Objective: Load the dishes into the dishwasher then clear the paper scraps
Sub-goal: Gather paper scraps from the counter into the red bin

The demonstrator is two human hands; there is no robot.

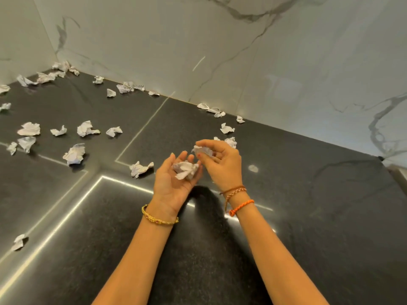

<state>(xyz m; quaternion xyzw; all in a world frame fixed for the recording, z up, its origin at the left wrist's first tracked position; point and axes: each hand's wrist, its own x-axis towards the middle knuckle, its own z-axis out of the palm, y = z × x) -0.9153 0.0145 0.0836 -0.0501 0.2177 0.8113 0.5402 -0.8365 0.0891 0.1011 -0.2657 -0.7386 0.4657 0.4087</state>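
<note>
Left hand (174, 179) cups a crumpled scrap (186, 169), fingers apart; right hand (220, 164) apparently pinches another scrap (203, 150) above the worktop (286, 216)

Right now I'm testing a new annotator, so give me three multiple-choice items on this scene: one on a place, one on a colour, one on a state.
1. Where is the crumpled white paper scrap nearest the left hand?
A in its palm
B in a bin
C on a plate

2. The countertop is:
A white
B dark grey
C wooden

3. The right hand is:
A empty
B flat on the counter
C pinching a scrap

A: scrap rests in the upturned palm.
B: dark speckled stone countertop.
C: fingers grip white crumpled paper.
</note>
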